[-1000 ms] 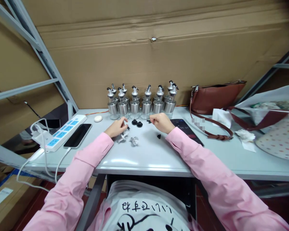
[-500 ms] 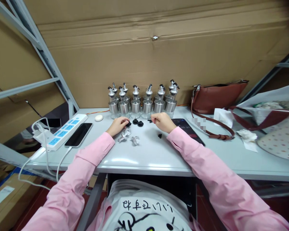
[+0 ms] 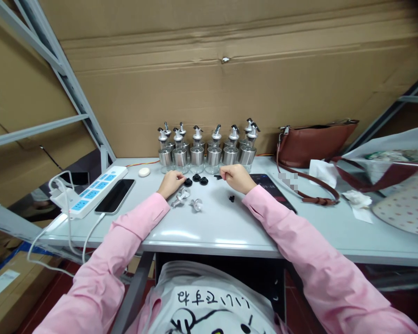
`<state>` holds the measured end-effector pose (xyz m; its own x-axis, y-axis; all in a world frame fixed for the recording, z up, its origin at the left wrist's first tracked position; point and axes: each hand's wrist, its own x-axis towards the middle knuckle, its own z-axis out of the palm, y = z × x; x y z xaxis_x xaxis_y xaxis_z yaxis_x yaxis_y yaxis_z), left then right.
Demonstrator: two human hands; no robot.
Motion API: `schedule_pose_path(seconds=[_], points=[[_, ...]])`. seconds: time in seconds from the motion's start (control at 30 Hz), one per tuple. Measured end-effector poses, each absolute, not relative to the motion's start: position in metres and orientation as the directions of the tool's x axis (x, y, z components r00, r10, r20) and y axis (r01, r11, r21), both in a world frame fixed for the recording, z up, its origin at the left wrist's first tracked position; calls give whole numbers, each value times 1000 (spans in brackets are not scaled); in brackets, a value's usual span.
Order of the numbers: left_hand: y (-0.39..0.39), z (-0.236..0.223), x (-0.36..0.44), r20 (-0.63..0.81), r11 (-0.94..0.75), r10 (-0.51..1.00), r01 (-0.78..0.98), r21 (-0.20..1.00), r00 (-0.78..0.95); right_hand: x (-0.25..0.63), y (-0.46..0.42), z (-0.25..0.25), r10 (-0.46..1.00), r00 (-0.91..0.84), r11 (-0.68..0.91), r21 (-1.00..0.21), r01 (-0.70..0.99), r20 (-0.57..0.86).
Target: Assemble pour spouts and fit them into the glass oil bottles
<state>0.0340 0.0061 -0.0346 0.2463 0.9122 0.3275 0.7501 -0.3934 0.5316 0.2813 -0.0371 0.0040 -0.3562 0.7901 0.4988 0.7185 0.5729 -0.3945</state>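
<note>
My left hand (image 3: 172, 183) rests on the table with its fingers curled together, and no object shows in it. Close to its fingertips sit black round stoppers (image 3: 204, 181). Below them lie clear plastic pourer parts (image 3: 196, 204). My right hand (image 3: 237, 178) is closed like a fist, its inner fingers hidden from me. Beside it on the left is a small black lever-like piece (image 3: 218, 177), and a little black part (image 3: 231, 199) lies below the fist. Behind both hands stand several glass bottles with steel sleeves (image 3: 196, 157) and silver pour spouts.
To the left are a power strip (image 3: 99, 191), a phone (image 3: 115, 196) on a cable and a white round object (image 3: 144, 172). On the right lie a dark tablet-like device (image 3: 275, 191), a brown handbag (image 3: 313, 144), crumpled tissue (image 3: 358, 198) and a dotted bag (image 3: 404, 199). Cardboard (image 3: 209, 102) walls the back.
My left fingers have drawn back slightly from the nearest black stopper, which now shows more fully. My right hand stays closed in about the same place. The view has shifted a little.
</note>
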Motion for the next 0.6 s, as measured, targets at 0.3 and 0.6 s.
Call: schedule_pose_path(seconds=[0.3,0.6], points=[[-4,-32,40,280,-417,908,712,565,310,268,-86,18,546,-225,723,-318,614,807],[-13,-29,40,325,-449,893,667,594,312,183,-211,-107,545,-778,818,-401,412,313]])
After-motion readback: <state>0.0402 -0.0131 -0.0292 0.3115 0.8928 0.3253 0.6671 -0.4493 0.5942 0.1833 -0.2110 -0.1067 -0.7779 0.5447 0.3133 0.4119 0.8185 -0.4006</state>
